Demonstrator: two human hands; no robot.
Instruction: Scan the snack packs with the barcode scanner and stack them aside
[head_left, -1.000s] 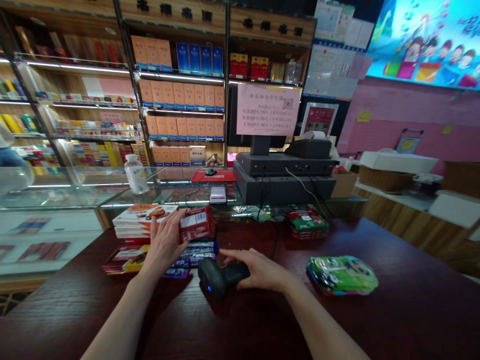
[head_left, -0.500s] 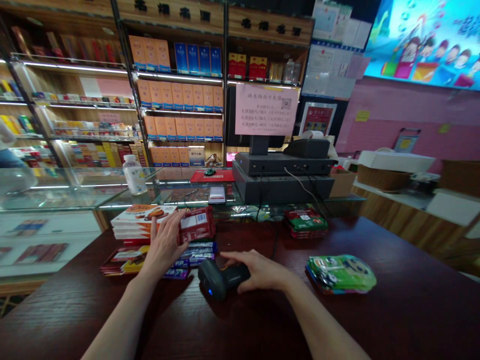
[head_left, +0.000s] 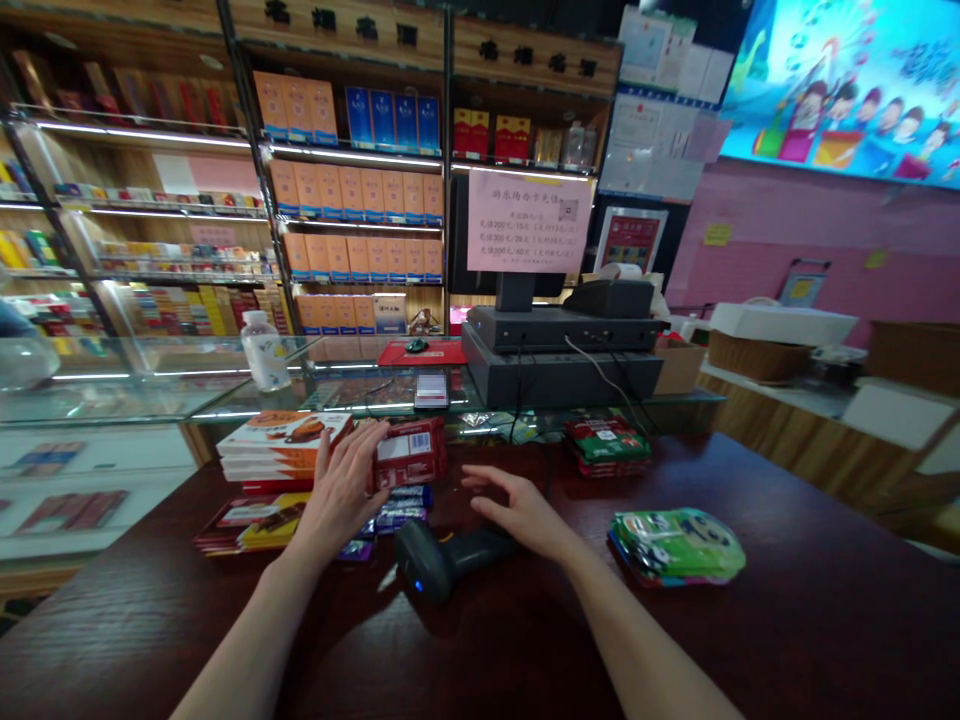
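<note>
My left hand grips the left end of a red packet with a white barcode label, fingers over the top and thumb at its lower edge. Under and in front of it lie purple-wrapped bars, partly hidden by the hand. A dark handheld barcode scanner, its small blue light lit, rests on the table. Just above the scanner's handle is my right hand, open with fingers apart and nothing in it. White-and-orange boxes are stacked left of my left hand, with yellow and red packets before them.
Green packets lie at the right, and red-and-green packets farther back. Behind the table edge stand a glass counter, a cash register with cables and a plastic bottle. Stocked shelves line the back.
My right hand has let go of the scanner and risen slightly off it. My left hand has shifted a little to the right with the red packet. The scanner's handle now rests lower.
</note>
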